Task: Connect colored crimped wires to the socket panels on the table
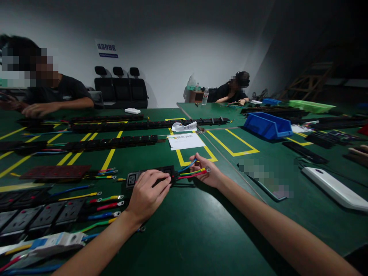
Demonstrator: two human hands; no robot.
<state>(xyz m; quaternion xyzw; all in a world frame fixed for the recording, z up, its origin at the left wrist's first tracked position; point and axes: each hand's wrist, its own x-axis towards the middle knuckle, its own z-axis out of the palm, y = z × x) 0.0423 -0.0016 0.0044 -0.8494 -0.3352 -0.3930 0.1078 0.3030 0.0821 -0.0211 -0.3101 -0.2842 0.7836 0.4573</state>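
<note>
A black socket strip point(132, 179) lies on the green table in front of me. My left hand point(150, 193) is closed over its top, with the fingers wrapped toward the right end. From that end come a blue wire point(186, 167), a red wire point(188, 176) and a yellow-green wire point(186, 173). My right hand point(209, 174) pinches the tip of the blue wire between thumb and fingers. The red and yellow-green wires reach across its palm, and a ring terminal point(207, 169) shows at their ends.
At left lie several socket strips point(46, 216) with ring-ended wires. A white paper point(186, 142) is beyond my hands. To the right are a blue bin point(267, 126), a phone point(267, 182) and a white power bank point(335, 188). Two co-workers point(66, 94) sit across the table.
</note>
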